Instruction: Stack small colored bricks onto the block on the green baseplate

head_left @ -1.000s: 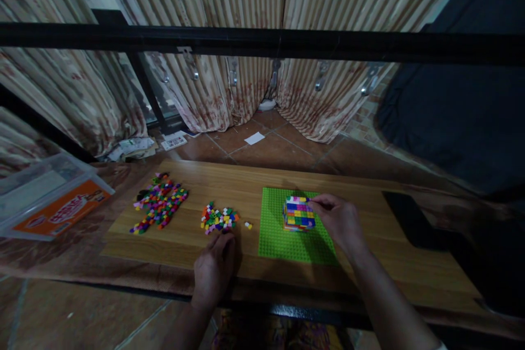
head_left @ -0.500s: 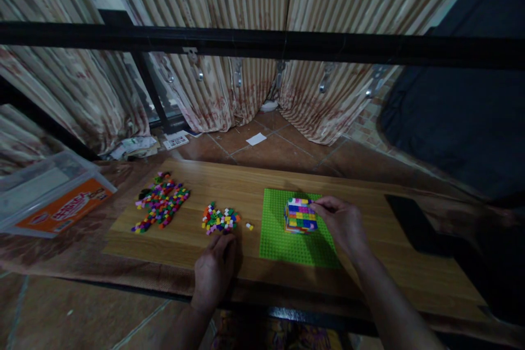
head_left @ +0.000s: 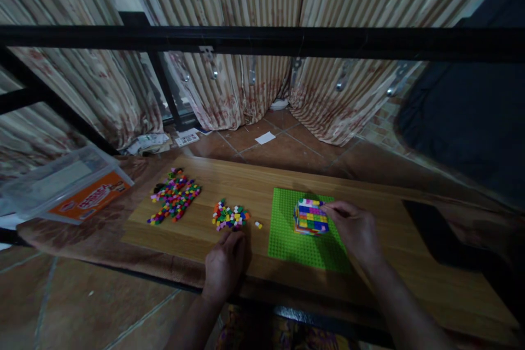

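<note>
Wooden surface point(head_left: 250, 180) runs under the right hand point(head_left: 357, 229) and left hand point(head_left: 222, 265). Green baseplate point(head_left: 283, 246) sits left of the right one, which is bunched at the top corner of its brick block point(head_left: 310, 217); can't tell if it's gripping a piece. Left's curled, contents hidden, loose bricks point(head_left: 229, 217) just beyond. I'd brace the block, press straight down.

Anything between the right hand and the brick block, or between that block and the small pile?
Nothing visible separates the right hand from the brick block; the fingertips are at its upper right corner. Between block and small pile, a loose white-and-yellow piece lies on the tabletop.
</note>
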Action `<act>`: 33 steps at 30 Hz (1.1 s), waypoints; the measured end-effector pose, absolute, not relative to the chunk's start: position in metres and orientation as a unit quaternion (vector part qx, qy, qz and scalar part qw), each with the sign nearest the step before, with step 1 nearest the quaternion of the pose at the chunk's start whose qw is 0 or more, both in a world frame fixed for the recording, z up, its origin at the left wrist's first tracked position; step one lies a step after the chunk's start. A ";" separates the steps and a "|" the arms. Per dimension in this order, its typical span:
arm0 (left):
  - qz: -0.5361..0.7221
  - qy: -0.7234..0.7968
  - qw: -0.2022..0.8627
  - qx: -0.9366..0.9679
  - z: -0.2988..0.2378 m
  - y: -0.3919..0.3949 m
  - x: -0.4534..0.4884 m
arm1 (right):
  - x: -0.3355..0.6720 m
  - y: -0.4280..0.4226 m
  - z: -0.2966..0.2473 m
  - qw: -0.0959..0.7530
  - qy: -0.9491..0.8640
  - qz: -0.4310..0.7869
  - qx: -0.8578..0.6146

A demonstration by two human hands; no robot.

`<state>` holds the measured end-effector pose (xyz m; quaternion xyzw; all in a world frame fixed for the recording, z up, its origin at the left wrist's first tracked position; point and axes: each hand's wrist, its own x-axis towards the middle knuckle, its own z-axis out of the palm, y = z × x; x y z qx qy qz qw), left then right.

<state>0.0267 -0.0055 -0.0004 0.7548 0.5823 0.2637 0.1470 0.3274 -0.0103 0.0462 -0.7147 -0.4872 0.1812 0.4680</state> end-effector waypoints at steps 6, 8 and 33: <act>0.250 0.589 0.161 0.751 0.003 -0.009 0.029 | 0.331 -0.012 0.039 0.474 -0.477 0.177 -0.719; 0.252 0.591 0.162 0.749 0.002 -0.009 0.028 | 0.331 -0.012 0.038 0.483 -0.475 0.181 -0.712; 0.277 0.573 0.111 0.763 -0.003 -0.004 0.026 | 0.345 0.004 0.040 0.545 -0.276 0.513 -0.603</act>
